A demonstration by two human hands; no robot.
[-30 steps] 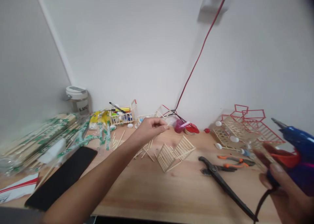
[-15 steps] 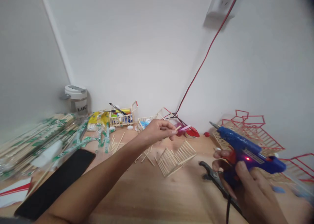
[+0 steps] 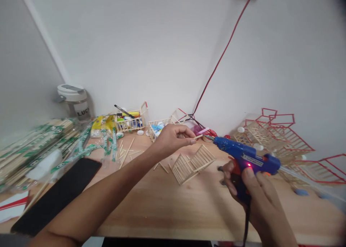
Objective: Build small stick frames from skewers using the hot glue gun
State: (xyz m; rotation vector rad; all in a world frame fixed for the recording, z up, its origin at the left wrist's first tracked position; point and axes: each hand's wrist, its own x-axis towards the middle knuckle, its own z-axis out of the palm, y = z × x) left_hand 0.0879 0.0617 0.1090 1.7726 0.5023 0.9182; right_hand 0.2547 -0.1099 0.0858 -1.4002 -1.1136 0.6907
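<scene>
My left hand (image 3: 175,139) pinches a short wooden stick (image 3: 199,136) between thumb and fingertips, its free end pointing right. My right hand (image 3: 254,189) is wrapped round the grip of a blue hot glue gun (image 3: 238,149) with a red light lit on its side. The gun's nozzle is at the stick's free end; whether they touch I cannot tell. A clear glue stick (image 3: 302,178) sticks out of the gun's back. Below the hands, a small frame of wooden sticks (image 3: 191,164) rests on the table, its two slatted panels forming a V.
Loose sticks (image 3: 125,153) lie left of the frame. Behind stand small stick carts (image 3: 131,123) holding coloured bits. Red-edged stick carts (image 3: 278,131) crowd the right. Bagged sticks (image 3: 35,149), a black phone-like slab (image 3: 56,196) and a lidded jar (image 3: 74,101) are at left.
My right hand has brought the glue gun leftward, its nozzle now at the stick in my left hand. The camera view has shifted slightly, showing the table's front edge.
</scene>
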